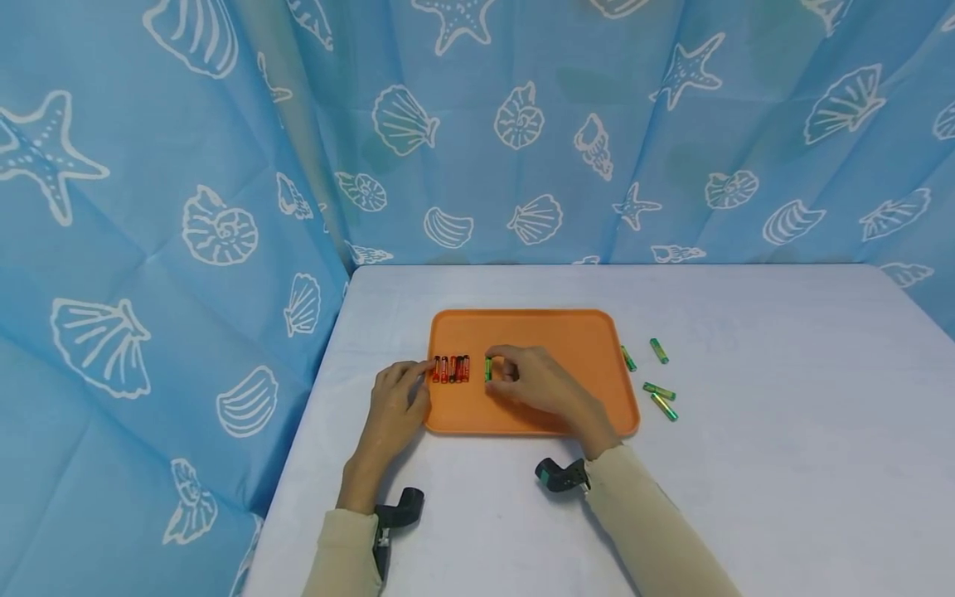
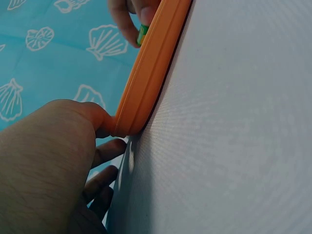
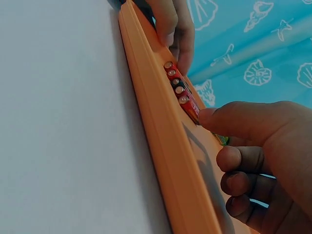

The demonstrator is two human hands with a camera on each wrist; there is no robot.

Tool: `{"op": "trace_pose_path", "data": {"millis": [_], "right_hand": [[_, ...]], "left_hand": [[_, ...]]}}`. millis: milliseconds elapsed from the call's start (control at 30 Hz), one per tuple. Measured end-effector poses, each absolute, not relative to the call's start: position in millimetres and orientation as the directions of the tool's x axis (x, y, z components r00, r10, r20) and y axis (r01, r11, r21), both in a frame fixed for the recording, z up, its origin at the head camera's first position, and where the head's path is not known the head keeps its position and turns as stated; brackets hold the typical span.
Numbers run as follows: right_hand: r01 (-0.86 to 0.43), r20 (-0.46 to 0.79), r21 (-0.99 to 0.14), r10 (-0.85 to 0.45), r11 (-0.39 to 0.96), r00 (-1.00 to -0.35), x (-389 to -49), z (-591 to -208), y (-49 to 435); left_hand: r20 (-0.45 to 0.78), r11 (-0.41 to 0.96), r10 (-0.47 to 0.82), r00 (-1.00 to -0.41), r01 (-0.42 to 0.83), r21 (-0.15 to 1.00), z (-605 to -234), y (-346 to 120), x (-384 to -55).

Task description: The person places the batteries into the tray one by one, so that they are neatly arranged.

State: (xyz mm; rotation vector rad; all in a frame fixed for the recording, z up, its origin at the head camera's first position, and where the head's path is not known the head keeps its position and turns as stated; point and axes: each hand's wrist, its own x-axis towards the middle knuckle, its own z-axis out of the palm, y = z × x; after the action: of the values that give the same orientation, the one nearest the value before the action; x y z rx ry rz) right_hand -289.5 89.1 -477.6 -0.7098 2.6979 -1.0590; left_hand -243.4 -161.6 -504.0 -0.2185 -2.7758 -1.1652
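Note:
On the orange tray point(image 1: 548, 327), my right hand point(image 1: 539, 381) pinches a green battery point(image 1: 488, 370) between thumb and fingertip, a short gap right of the red batteries. These red batteries point(image 1: 453, 370) lie side by side in a row in the tray's left part; their ends show in the right wrist view. My left hand point(image 1: 394, 408) is at the tray's left edge, its index finger reaching over the rim to the leftmost red battery. In the left wrist view its thumb is against the tray corner point(image 2: 127, 122) and the other fingers are loosely extended.
Several green batteries lie right of the tray, among them one battery point(image 1: 659, 350) farther back and another battery point(image 1: 663, 406) nearer. One battery point(image 1: 628, 358) lies beside the tray's right rim. A white cloth point(image 1: 783, 431) covers the table; a blue shell-print curtain point(image 1: 477, 166) hangs behind.

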Motion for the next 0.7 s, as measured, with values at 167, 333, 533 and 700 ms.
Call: {"op": "trace_pose_path", "data": {"millis": [167, 333, 533, 700], "right_hand": [[-0.375, 0.025, -0.663, -0.481, 0.648, -0.876, -292, -478, 82], [-0.381, 0.035, -0.644, -0.473, 0.663, -0.881, -294, -479, 76], [-0.387, 0.038, -0.637, -0.475, 0.666, -0.879, -296, -480, 70], [-0.389, 0.043, -0.626, -0.469, 0.676, -0.882, -298, -482, 66]], "left_hand": [[0.17, 0.699, 0.081, -0.982, 0.178, 0.693, -505, -162, -244], [0.172, 0.705, 0.083, -0.982, 0.18, 0.687, -506, -161, -245], [0.172, 0.708, 0.084, -0.982, 0.18, 0.683, -505, -161, -245], [0.174, 0.71, 0.08, -0.981, 0.179, 0.681, -504, -161, -244]]}}
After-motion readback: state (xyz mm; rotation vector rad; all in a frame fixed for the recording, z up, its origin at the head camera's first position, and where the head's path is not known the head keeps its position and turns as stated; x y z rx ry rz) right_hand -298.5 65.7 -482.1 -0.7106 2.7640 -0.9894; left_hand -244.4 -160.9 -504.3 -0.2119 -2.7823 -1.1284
